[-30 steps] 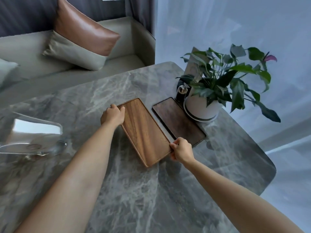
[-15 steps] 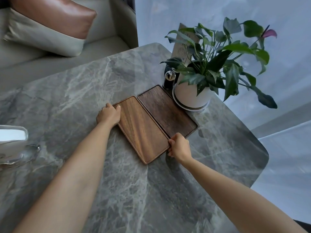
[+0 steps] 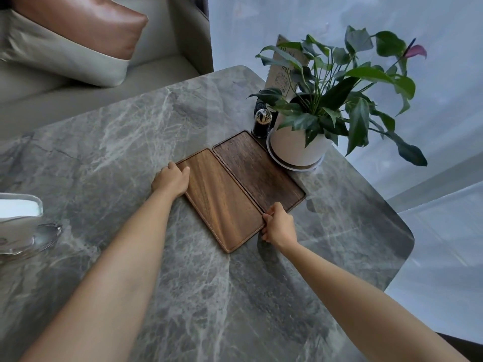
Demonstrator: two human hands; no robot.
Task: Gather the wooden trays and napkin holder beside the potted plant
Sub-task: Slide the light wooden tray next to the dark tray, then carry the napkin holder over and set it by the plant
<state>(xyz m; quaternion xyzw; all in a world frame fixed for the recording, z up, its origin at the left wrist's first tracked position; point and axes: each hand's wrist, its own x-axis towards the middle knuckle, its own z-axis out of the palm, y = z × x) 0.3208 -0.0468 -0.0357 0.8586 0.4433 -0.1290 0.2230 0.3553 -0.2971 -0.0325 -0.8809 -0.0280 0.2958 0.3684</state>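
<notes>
The lighter wooden tray [image 3: 222, 199] lies flat on the worktop [image 3: 104, 158], its long edge touching the darker tray [image 3: 257, 169], which sits just beside the potted plant [image 3: 321, 105]. My left hand [image 3: 171, 180] curls closed over the lighter tray's far left corner; my right hand [image 3: 279, 226] pinches its near right corner, right at the seam between the two trays. To finish this well, I judge I should slide it flat, both hands pressing evenly, so the edges line up without riding over the dark tray's rim or nudging the pot's saucer. The napkin holder [image 3: 18, 218] is well apart, at the left edge, cut off by the frame, so I can't make out its whole shape. Behind the plant, a card [image 3: 283, 71] is half hidden by leaves; a small dark jar [image 3: 262, 124] stands beside the pot, its contents hard to read. My fingertips are tucked out of sight.
</notes>
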